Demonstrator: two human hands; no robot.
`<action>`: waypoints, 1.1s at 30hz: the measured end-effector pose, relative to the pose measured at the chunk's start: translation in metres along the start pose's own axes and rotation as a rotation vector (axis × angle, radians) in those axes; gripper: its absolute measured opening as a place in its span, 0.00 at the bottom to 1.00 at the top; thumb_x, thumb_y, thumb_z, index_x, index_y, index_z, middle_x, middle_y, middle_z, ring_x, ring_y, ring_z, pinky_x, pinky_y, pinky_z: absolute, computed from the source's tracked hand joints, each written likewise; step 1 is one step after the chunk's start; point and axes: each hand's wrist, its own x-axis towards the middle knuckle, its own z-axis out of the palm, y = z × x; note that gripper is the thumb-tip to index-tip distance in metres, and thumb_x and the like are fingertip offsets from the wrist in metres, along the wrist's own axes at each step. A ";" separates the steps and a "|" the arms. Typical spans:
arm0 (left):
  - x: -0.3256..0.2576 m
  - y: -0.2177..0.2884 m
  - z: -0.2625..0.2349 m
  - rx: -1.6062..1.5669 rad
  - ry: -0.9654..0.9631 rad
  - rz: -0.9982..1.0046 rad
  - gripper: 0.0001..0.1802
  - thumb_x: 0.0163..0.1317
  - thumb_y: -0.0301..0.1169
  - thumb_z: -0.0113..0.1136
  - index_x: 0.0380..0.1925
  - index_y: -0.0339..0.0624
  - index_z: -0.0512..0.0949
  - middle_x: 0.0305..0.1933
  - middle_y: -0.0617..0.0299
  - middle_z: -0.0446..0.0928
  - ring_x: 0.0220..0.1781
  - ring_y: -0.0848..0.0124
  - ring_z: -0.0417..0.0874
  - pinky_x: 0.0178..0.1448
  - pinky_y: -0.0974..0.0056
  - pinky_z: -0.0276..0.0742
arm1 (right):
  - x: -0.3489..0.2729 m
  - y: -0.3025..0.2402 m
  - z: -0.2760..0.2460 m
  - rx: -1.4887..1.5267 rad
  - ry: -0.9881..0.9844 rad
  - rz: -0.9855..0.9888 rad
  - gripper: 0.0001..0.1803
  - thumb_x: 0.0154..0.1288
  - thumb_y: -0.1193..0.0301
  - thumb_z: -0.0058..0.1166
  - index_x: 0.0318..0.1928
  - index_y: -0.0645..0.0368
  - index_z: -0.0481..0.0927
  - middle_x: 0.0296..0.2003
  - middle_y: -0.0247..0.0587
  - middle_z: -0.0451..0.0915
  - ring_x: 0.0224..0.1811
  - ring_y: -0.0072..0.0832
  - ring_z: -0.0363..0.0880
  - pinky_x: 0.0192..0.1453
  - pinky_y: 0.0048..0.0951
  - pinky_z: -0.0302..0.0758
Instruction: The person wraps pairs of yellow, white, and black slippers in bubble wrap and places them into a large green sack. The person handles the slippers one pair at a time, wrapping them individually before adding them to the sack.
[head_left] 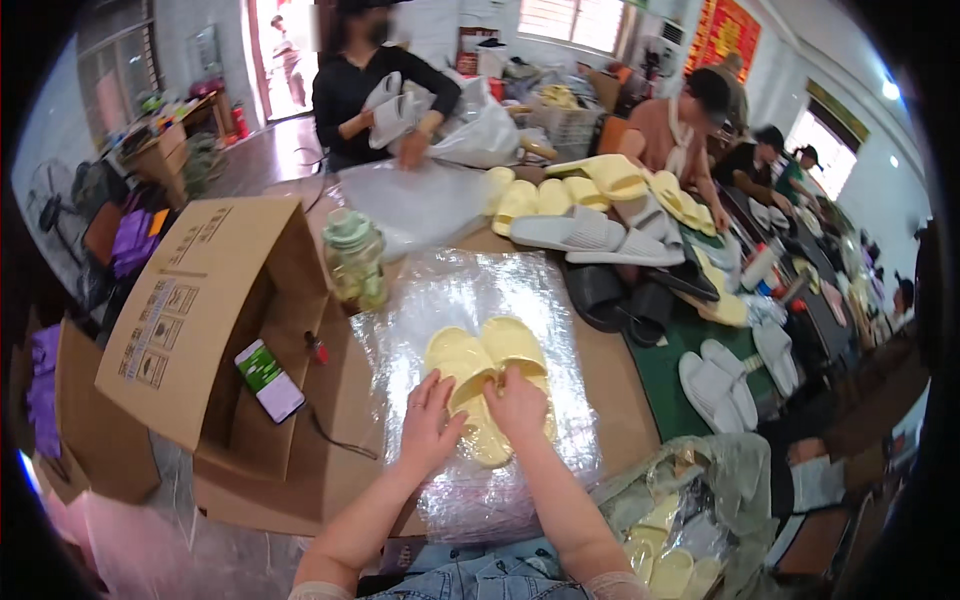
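A pair of pale yellow slippers (459,350) lies side by side on a stack of clear plastic bags (400,340), toes pointing away from me. My left hand (430,420) rests against the outer side of the left slipper, fingers stretched out and thumb apart. With curled fingers, my right hand (517,405) grips the slippers where they meet, at the inner edge of the strap opening. Its fingertips are partly hidden. Under the bags is a brown cardboard sheet (625,400).
An open cardboard box (190,310) stands at left, with a lit phone (269,380) at its edge. Behind the bags is a lidded jar (354,262). Grey slippers (575,232), black slippers (600,300) and more yellow ones pile up right. A co-worker (380,100) handles grey slippers opposite.
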 end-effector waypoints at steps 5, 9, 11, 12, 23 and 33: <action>0.000 -0.002 0.005 0.092 0.004 0.054 0.34 0.61 0.40 0.64 0.66 0.40 0.69 0.73 0.42 0.60 0.75 0.41 0.56 0.77 0.42 0.51 | 0.008 0.006 -0.002 -0.002 -0.009 -0.093 0.17 0.69 0.55 0.51 0.37 0.57 0.76 0.23 0.52 0.81 0.27 0.52 0.83 0.34 0.52 0.78; -0.002 -0.009 0.010 0.149 0.041 -0.024 0.35 0.64 0.34 0.58 0.70 0.37 0.63 0.78 0.36 0.49 0.79 0.37 0.43 0.79 0.38 0.42 | 0.012 0.011 -0.009 0.074 0.036 -0.111 0.17 0.68 0.55 0.52 0.34 0.56 0.77 0.24 0.53 0.81 0.28 0.54 0.82 0.35 0.53 0.77; -0.001 -0.016 0.013 0.135 0.101 -0.037 0.38 0.64 0.39 0.59 0.71 0.36 0.61 0.78 0.34 0.46 0.80 0.38 0.43 0.80 0.40 0.41 | 0.021 0.009 -0.026 0.109 0.075 -0.062 0.17 0.67 0.56 0.53 0.33 0.57 0.77 0.24 0.53 0.81 0.30 0.54 0.82 0.36 0.54 0.76; 0.000 -0.019 0.014 0.126 0.132 -0.048 0.40 0.64 0.42 0.60 0.72 0.35 0.59 0.79 0.33 0.44 0.80 0.38 0.44 0.80 0.40 0.40 | 0.026 0.010 -0.040 0.117 0.147 -0.053 0.16 0.67 0.56 0.53 0.33 0.58 0.77 0.25 0.53 0.81 0.31 0.54 0.81 0.37 0.53 0.76; -0.009 -0.007 0.017 0.399 -0.210 -0.043 0.40 0.61 0.45 0.64 0.69 0.36 0.66 0.78 0.38 0.54 0.81 0.42 0.48 0.82 0.42 0.40 | -0.122 0.142 -0.357 -0.194 0.692 0.180 0.14 0.59 0.64 0.58 0.28 0.63 0.76 0.20 0.49 0.77 0.24 0.46 0.79 0.29 0.40 0.72; -0.013 -0.032 0.012 0.424 -0.208 0.039 0.39 0.60 0.40 0.65 0.71 0.42 0.66 0.79 0.42 0.54 0.80 0.43 0.49 0.80 0.41 0.44 | -0.314 0.192 -0.393 -0.553 -0.198 0.857 0.19 0.56 0.53 0.56 0.32 0.58 0.84 0.33 0.49 0.84 0.39 0.48 0.83 0.45 0.47 0.78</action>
